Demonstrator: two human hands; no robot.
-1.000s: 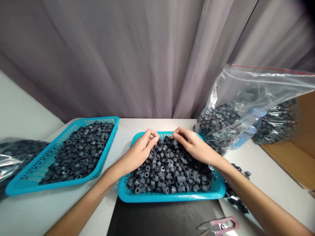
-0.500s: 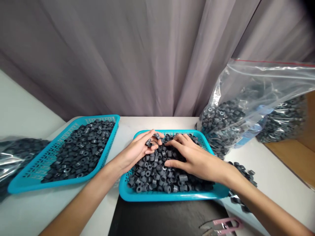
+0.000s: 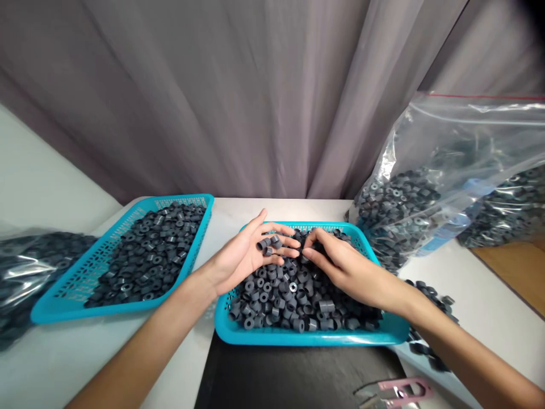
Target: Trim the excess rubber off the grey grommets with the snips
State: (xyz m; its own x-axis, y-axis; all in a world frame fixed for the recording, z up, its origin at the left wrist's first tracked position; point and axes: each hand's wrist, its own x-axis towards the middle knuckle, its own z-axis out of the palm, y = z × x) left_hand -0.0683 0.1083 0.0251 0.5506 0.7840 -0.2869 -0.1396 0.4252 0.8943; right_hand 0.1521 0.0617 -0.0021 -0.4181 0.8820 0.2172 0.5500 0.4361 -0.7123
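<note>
My left hand is palm up with its fingers loosely spread, and a few small dark grey plastic rings rest on the fingers. Below and right of it, a blue-green plastic basket holds a heap of similar short grey rings. Over the back of this heap my right hand has its thumb and forefinger pinched together close to the left fingertips. Whatever lies in that pinch is too small to make out.
At left stands a second blue-green basket of grey rings, beside a clear bag. A large clear bag of rings and a cardboard box are at right. Loose rings and pink-handled snips lie nearer, by a black mat.
My left hand has opened wider, showing the rings on its fingers. My right hand has risen from the heap and gone from spread fingers to a pinch. The view has shifted slightly.
</note>
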